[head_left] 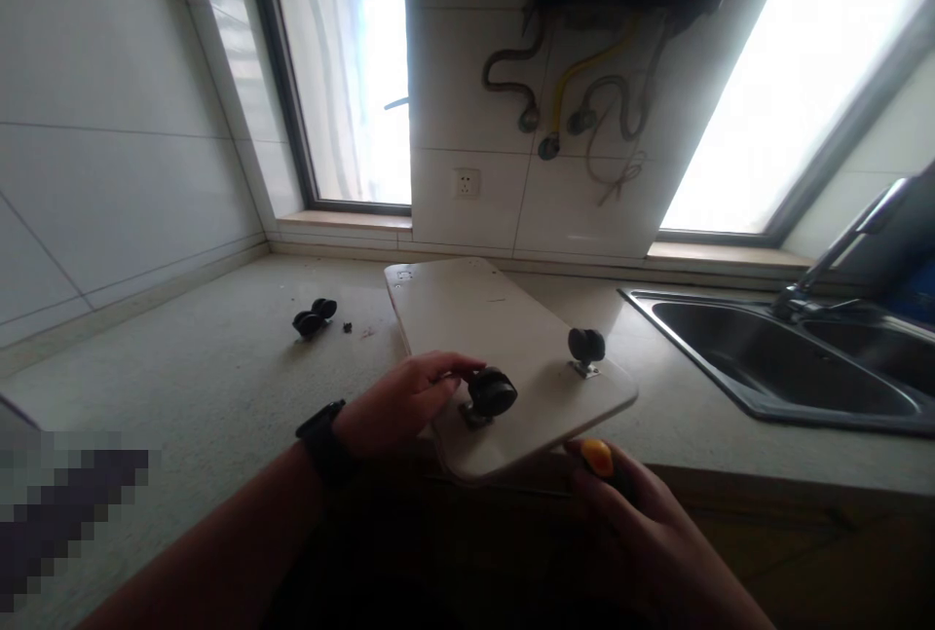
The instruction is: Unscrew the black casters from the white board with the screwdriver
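A white board (467, 318) with rounded corners lies on the counter, its near end jutting past the front edge. Two black casters are mounted on that end: the left caster (493, 392) and the right caster (586, 348), each on a metal plate. My left hand (409, 396), with a dark watch on its wrist, has thumb and fingers closed on the left caster. Below the board's near right edge, my right hand (628, 494) is wrapped round a yellow-and-black handle (597, 458); the rest of that tool is hidden. Loose black casters (314, 318) lie left of the board, beside small dark screws (347, 327).
A double steel sink (774, 406) with a tap (840, 250) is set into the counter (241, 396) at right. Behind stand a tiled wall with a socket (466, 184), hanging pipes (559, 104) and two bright windows. Cabinets are below the counter edge.
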Demonstrator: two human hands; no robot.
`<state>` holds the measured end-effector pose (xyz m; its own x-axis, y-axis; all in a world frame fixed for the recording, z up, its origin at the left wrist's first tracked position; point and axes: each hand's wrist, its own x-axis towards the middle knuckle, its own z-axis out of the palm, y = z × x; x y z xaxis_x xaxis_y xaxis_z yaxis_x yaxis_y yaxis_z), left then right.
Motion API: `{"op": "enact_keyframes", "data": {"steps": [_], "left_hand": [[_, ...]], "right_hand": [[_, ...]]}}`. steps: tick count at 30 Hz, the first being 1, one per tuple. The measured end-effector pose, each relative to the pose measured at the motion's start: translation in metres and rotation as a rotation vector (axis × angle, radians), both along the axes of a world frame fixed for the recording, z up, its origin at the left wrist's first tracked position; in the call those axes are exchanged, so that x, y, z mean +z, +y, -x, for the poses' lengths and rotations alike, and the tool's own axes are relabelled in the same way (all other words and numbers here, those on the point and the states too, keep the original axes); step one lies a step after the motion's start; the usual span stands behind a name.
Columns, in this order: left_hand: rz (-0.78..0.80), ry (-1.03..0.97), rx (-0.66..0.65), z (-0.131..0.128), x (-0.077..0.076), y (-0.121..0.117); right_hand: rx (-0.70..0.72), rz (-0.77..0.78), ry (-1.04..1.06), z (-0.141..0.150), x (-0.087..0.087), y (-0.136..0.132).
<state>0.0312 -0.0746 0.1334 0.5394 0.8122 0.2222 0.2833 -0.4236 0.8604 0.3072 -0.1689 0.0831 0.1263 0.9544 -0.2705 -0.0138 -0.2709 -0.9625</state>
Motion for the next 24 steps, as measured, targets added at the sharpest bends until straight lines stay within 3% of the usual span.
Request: {"op": "enact_keyframes", "data": {"steps": [4, 8, 11, 13, 15, 18, 24], "left_hand": [[-0.004, -0.015, 0.042, 0.002, -0.003, 0.003], [-0.022, -0.056, 0.102, 0.003, -0.003, 0.006], [-0.039, -0.088, 0.131, 0.002, -0.001, 0.007], [-0.034, -0.115, 0.125, 0.002, 0.001, 0.006], [-0.011, -0.147, 0.103, 0.002, 0.002, 0.005], [0.041, -0.187, 0.066, 0.002, 0.0, 0.006], [0.098, -0.211, 0.03, 0.004, -0.008, 0.011]], "right_hand": [[-0.114, -0.162, 0.109, -0.004, 0.049, 0.005], [-0.244, -0.51, 0.251, 0.007, 0.113, 0.017], [-0.154, -0.813, 0.293, 0.03, 0.151, 0.033], [-0.105, -0.977, 0.321, 0.048, 0.164, 0.048], [0.013, -1.013, 0.298, 0.068, 0.168, 0.066], [0.174, -1.071, 0.304, 0.095, 0.159, 0.094], [0.29, -1.0, 0.174, 0.122, 0.132, 0.12]]}}
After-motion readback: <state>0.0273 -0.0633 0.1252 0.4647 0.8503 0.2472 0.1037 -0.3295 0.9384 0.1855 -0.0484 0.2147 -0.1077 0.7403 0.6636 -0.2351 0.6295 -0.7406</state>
